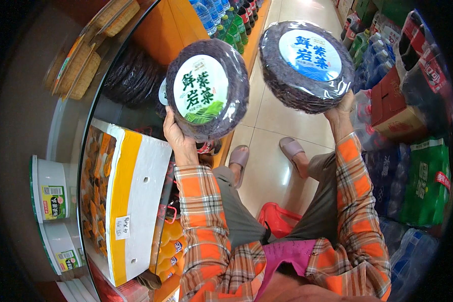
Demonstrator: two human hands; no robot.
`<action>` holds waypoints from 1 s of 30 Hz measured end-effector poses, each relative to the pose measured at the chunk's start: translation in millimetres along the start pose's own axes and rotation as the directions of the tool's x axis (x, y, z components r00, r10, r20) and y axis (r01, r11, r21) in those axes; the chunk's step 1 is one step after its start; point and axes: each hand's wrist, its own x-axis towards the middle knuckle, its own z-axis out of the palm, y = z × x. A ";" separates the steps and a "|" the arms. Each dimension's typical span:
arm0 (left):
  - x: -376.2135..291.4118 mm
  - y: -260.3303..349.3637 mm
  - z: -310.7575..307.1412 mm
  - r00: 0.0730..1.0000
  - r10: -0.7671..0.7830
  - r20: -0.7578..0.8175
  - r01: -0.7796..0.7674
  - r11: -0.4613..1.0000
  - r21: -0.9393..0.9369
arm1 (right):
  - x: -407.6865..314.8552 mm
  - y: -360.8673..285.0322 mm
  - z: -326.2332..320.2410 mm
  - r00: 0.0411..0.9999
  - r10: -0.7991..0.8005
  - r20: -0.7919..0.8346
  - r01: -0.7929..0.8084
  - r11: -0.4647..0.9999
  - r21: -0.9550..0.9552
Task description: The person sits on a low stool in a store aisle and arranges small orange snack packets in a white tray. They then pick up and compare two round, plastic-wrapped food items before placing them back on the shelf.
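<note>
My left hand (180, 139) grips a round cake of dried dark-purple seaweed (238, 88) in clear wrap, its round label with green hills facing me. Another such cake (273, 73), with a blue-and-white label, is held up in my right hand (341, 110), which supports it at its lower right edge; most of those fingers are hidden behind it. The two cakes are raised side by side, a narrow gap between them. Just left of my left hand, a stack of similar wrapped dark cakes (130, 77) stands on the shelf.
A white foam box (147, 196) of small packets stands on the left shelf, near white tubs (53, 188). Bottled drinks (230, 26) line the shelf ahead. Wrapped drink packs (424, 185) and a carton (392, 102) crowd the right. Red plastic (275, 219) shows between my legs above the tiled floor (262, 166).
</note>
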 end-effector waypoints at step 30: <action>-60.9 -16.2 63.6 0.957 -0.002 0.291 -0.184 0.771 0.610 | -20.4 69.3 -4.5 0.936 0.348 0.049 -0.345 0.936 -0.061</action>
